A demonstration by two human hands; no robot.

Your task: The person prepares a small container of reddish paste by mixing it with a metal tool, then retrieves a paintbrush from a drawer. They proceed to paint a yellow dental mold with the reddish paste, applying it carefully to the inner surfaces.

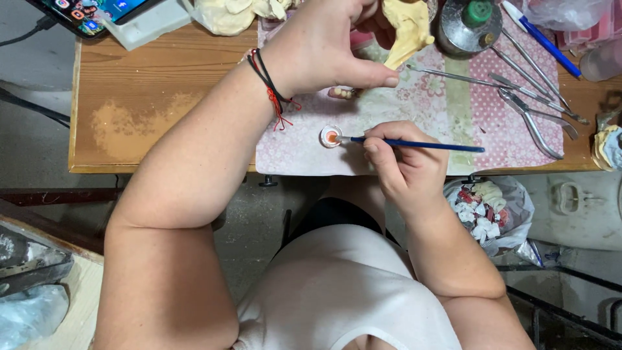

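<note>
My right hand (402, 162) grips a thin blue-handled brush (421, 144) like a pen. Its tip dips into a small round dish (331, 136) of orange-pink paste on a patterned cloth (453, 110). My left hand (324, 45), with red and black cords on the wrist, is raised over the cloth and closed on a pale yellow plaster cast (408, 29). A small row of tooth-like pieces (343, 93) shows just under that hand.
The cloth lies on a wooden table (149, 97). Several metal hand tools and pliers (531, 104) lie at the right, beside a metal burner (468, 26) and a blue pen (544, 42). A phone (91, 13) sits top left. A bag of scraps (489, 207) hangs below the table edge.
</note>
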